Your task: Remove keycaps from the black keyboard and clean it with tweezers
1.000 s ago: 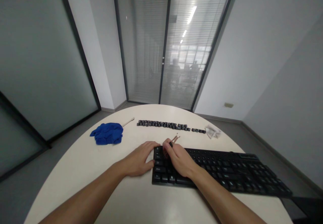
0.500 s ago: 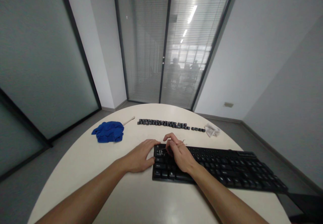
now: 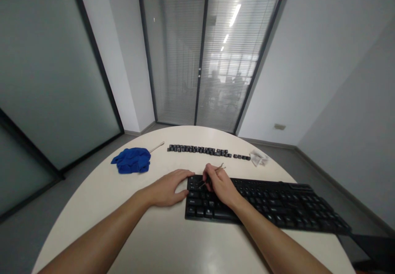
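Observation:
A black keyboard (image 3: 256, 193) lies across the near right part of the table. My left hand (image 3: 168, 187) holds its upper left corner, with the fingers along the top edge and the thumb against the left side. Closed around a thin wire keycap puller (image 3: 220, 167), my right hand (image 3: 217, 181) is over the left part of the keyboard. The tool's thin prongs point down-left among the upper left keys, and its hooked other end sticks out above the hand. Whether the prongs grip a key is too small to tell. My right hand hides some of the keys.
Loose black keycaps (image 3: 197, 149) stand in rows at the back of the round white table (image 3: 148, 237). Beside them lies a crumpled clear wrapper (image 3: 259, 158). To the left are a blue cloth (image 3: 132, 161) and a thin pale stick (image 3: 157, 146).
My right hand's fingers, earlier raised and loosely bent, have closed around the wire keycap puller. Its prongs now angle toward the upper left keys. My left hand stays at the keyboard's corner.

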Available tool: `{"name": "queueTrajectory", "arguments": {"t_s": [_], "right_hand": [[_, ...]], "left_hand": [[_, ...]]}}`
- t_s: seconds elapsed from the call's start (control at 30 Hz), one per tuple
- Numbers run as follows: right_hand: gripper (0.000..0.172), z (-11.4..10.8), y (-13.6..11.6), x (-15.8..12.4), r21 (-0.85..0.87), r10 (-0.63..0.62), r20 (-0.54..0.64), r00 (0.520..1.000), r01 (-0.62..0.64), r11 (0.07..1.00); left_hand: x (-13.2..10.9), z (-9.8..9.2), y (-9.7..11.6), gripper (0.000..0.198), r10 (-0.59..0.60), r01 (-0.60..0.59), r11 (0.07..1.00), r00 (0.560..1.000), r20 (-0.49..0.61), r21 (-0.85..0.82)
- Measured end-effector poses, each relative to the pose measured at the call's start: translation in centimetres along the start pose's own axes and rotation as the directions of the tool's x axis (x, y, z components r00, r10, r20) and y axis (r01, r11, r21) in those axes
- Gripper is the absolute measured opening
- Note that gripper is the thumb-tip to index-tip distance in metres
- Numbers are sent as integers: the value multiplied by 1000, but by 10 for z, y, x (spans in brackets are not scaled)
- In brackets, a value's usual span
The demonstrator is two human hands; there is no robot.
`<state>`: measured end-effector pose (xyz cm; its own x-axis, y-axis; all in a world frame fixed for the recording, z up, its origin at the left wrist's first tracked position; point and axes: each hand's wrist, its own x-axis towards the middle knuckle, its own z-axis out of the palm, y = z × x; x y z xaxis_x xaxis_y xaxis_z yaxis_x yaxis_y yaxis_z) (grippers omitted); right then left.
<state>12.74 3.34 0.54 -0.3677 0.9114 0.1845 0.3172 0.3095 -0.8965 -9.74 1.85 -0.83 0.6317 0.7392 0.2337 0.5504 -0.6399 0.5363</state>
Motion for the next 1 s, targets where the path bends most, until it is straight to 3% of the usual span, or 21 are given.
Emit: {"name": "queueTrajectory", "arguments": {"t_s": [1.0], "right_hand": [[46,-2,-10,-3,-131,-73,163,984,95,987]], "left_hand": [[3,2,-3,53,41,-42,999,999,-35,-28]]}}
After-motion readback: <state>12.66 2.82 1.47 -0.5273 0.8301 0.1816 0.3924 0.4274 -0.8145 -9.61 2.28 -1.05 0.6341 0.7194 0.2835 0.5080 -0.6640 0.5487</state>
